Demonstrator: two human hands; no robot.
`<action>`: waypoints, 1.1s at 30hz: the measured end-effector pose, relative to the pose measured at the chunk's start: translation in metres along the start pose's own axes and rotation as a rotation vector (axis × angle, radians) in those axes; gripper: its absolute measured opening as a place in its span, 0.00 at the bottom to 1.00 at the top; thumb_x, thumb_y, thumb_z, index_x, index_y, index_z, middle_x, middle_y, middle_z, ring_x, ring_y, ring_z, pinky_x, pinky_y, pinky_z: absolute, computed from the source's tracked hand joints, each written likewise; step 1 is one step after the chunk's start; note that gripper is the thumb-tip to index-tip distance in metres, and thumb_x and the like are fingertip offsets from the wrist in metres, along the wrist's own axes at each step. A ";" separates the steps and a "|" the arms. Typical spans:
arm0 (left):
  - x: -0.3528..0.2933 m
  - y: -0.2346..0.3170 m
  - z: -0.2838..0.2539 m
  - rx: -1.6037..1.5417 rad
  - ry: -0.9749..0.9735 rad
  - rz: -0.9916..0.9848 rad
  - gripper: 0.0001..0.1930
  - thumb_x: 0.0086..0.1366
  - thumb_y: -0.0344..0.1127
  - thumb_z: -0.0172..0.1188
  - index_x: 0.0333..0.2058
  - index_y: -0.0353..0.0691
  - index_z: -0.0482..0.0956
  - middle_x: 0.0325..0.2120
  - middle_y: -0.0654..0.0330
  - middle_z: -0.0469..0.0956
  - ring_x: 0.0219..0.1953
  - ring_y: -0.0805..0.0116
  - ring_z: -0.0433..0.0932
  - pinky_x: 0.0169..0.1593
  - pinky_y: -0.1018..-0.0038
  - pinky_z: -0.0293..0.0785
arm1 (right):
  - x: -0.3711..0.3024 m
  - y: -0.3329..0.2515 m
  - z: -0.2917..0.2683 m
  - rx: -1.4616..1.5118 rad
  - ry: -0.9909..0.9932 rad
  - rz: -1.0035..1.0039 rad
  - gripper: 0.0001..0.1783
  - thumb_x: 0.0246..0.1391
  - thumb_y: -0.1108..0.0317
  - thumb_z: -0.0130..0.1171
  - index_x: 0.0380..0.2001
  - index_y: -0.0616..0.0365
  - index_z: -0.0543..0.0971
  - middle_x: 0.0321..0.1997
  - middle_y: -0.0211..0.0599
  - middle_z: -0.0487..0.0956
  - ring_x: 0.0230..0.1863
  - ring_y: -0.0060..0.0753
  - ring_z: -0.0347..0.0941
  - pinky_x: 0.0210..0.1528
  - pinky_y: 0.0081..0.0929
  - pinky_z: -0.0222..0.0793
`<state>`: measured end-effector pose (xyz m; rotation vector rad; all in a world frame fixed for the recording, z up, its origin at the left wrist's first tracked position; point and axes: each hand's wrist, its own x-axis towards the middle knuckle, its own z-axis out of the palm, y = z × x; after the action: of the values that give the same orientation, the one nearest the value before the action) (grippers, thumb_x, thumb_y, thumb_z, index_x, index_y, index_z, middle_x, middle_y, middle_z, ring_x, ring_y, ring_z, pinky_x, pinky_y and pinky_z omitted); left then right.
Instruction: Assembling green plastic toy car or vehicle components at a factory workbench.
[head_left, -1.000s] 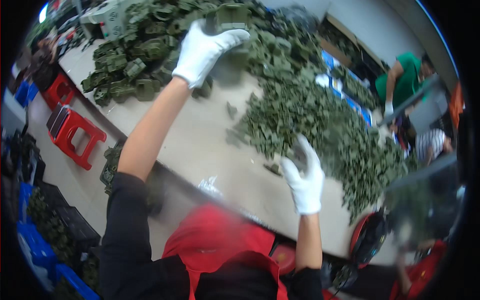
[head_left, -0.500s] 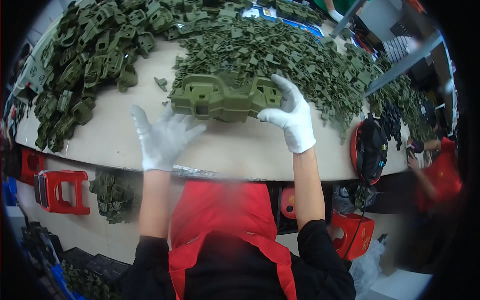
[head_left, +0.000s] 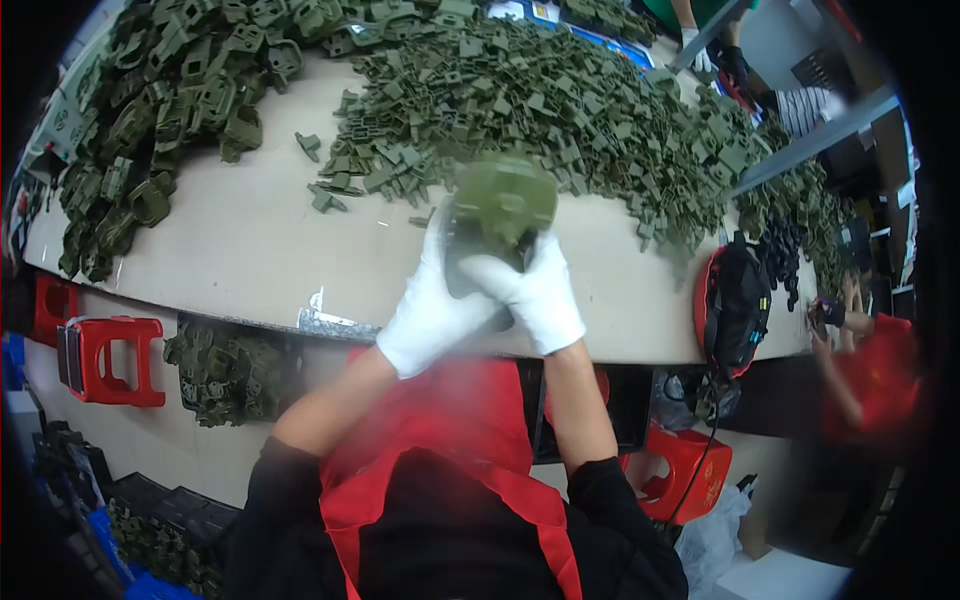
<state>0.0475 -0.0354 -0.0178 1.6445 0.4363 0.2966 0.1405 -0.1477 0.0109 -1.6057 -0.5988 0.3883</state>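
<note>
An olive-green molded plastic housing (head_left: 507, 195) is held end-on over the front of the table, blurred by motion. My left hand (head_left: 437, 300), in a white glove, grips it from the left side. From the right, my right hand (head_left: 540, 295), gloved likewise, closes round its lower part. The two hands meet beneath the housing, and the fingers on its far side are hidden. Beyond it spreads a heap of small green plastic parts (head_left: 560, 110), with a few loose pieces (head_left: 325, 197) at its left edge.
Larger green housings (head_left: 190, 90) are piled at the left of the table (head_left: 240, 235). A black and red bag (head_left: 738, 305) lies at the right edge. Red stools (head_left: 115, 360) stand below. Another person in red (head_left: 880, 370) works at the far right.
The housing has turned from lying crosswise to end-on and come a little right. My left hand, open and apart before, has moved right and taken hold of it beside my right hand.
</note>
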 end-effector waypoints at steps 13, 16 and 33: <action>0.009 -0.015 -0.018 -0.227 -0.046 -0.135 0.54 0.48 0.22 0.68 0.68 0.44 0.41 0.59 0.49 0.63 0.60 0.59 0.67 0.59 0.68 0.68 | -0.009 0.035 -0.005 -0.238 -0.247 0.093 0.54 0.43 0.73 0.64 0.72 0.58 0.46 0.49 0.57 0.78 0.41 0.43 0.80 0.48 0.32 0.74; 0.007 -0.031 -0.036 -0.617 -0.197 -0.088 0.45 0.46 0.19 0.65 0.63 0.35 0.53 0.48 0.52 0.72 0.48 0.56 0.77 0.47 0.63 0.78 | 0.004 0.028 -0.038 0.114 -0.290 0.316 0.45 0.48 0.81 0.54 0.71 0.55 0.52 0.48 0.52 0.79 0.38 0.35 0.80 0.45 0.30 0.76; 0.044 -0.060 -0.041 -0.905 -0.170 -0.195 0.37 0.56 0.51 0.69 0.58 0.36 0.66 0.46 0.56 0.77 0.44 0.67 0.77 0.48 0.65 0.78 | 0.116 0.092 -0.135 -1.342 -0.156 -0.290 0.19 0.47 0.73 0.60 0.46 0.52 0.78 0.42 0.49 0.75 0.45 0.52 0.72 0.46 0.45 0.70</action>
<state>0.0620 0.0257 -0.0753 0.7283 0.2648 0.1634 0.3253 -0.1931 -0.0512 -2.6927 -1.3545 -0.2001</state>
